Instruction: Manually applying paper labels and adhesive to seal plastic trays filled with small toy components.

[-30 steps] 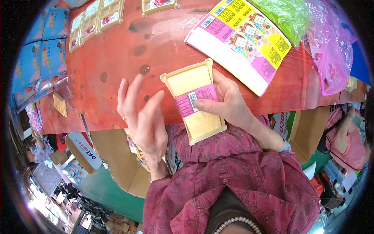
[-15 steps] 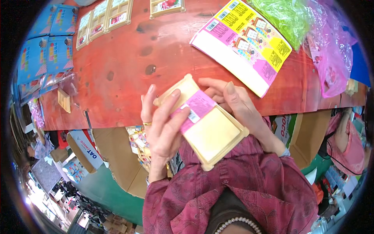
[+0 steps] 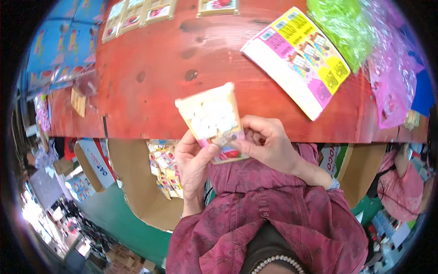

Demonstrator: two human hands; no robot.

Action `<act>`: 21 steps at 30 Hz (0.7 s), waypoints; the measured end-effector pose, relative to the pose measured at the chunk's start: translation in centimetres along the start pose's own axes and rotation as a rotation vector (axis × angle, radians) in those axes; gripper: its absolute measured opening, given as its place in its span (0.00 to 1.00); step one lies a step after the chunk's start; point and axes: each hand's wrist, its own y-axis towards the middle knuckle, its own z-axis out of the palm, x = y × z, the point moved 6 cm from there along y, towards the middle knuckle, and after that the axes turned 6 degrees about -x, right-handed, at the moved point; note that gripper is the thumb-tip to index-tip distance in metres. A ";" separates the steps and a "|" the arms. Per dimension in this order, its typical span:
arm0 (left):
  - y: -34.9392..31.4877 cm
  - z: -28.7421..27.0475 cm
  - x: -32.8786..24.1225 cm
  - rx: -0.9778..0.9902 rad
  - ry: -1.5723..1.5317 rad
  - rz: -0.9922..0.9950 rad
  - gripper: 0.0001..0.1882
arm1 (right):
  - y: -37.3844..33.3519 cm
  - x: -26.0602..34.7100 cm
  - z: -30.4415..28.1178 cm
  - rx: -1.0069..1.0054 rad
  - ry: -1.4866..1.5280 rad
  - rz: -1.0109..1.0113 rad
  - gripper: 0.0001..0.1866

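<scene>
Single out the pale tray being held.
It's the pale tray gripped by the left hand and right hand; the row of three trays and the lone tray rest on the red table.

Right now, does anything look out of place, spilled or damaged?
Nothing looks spilled. One small tan slatted piece lies askew near the left end of the red table, apart from the row of trays, so it may be stray. The held tray shows no clear damage, though blurred.
</scene>
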 end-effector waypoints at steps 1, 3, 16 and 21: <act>-0.5 -0.7 -0.4 -0.038 0.000 0.026 0.20 | -0.1 0.2 0.8 0.047 -0.038 -0.040 0.12; -0.8 -2.0 0.9 -0.063 -0.010 -0.109 0.19 | -0.3 -0.5 1.4 0.132 -0.143 -0.061 0.12; -9.5 -28.3 8.1 -0.700 -0.302 -0.028 0.22 | 0.0 -1.3 2.5 0.232 -0.238 -0.022 0.14; -11.8 -33.2 13.9 -0.948 -0.539 -0.252 0.19 | 0.1 -1.4 2.1 0.229 -0.242 -0.059 0.13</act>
